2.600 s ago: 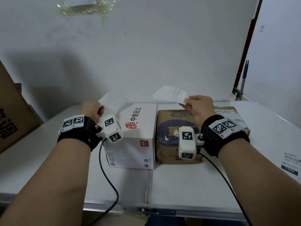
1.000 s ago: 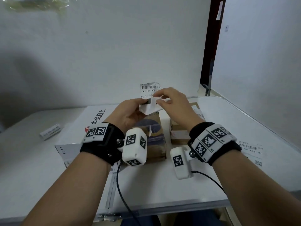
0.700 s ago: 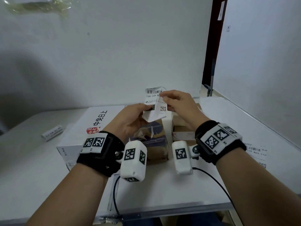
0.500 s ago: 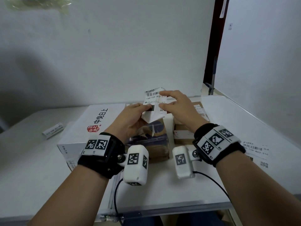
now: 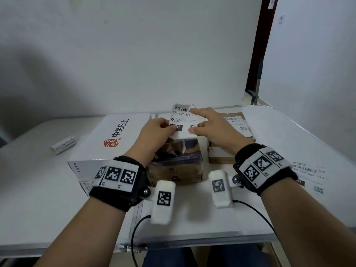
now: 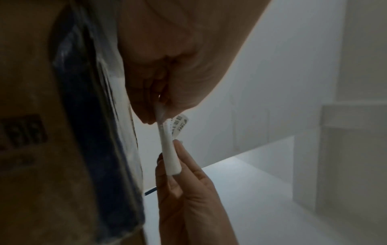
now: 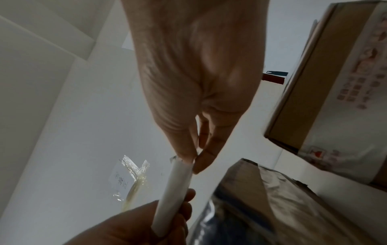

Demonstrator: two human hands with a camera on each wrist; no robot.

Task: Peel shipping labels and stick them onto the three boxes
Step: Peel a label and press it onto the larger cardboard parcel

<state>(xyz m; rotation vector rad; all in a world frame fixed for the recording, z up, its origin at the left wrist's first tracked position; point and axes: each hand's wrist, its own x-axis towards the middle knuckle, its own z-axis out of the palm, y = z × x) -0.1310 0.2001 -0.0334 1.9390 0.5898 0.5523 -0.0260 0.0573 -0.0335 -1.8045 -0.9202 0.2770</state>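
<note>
Both hands hold a white shipping label (image 5: 184, 122) upright above the middle brown box with blue print (image 5: 179, 164). My left hand (image 5: 171, 130) pinches its lower left edge. The right hand (image 5: 196, 122) pinches the right edge, its index finger stretched along the top. The white box (image 5: 107, 139) stands to the left. A brown box (image 5: 231, 135) on the right carries a stuck label. In the right wrist view, thumb and finger of the right hand (image 7: 193, 159) pinch the curled label (image 7: 176, 190). In the left wrist view, the left hand (image 6: 159, 112) nips the label (image 6: 169, 157).
A second printed label (image 5: 308, 174) lies flat on the white table (image 5: 38, 199) at the right. A curled paper strip (image 5: 63, 145) lies at the far left. The wall stands close behind the boxes, and the table's front edge is near my body.
Earlier the hands held separate papers apart. Over the last second both hands have held one label together, which now faces me flatter, and the right index finger has stretched out.
</note>
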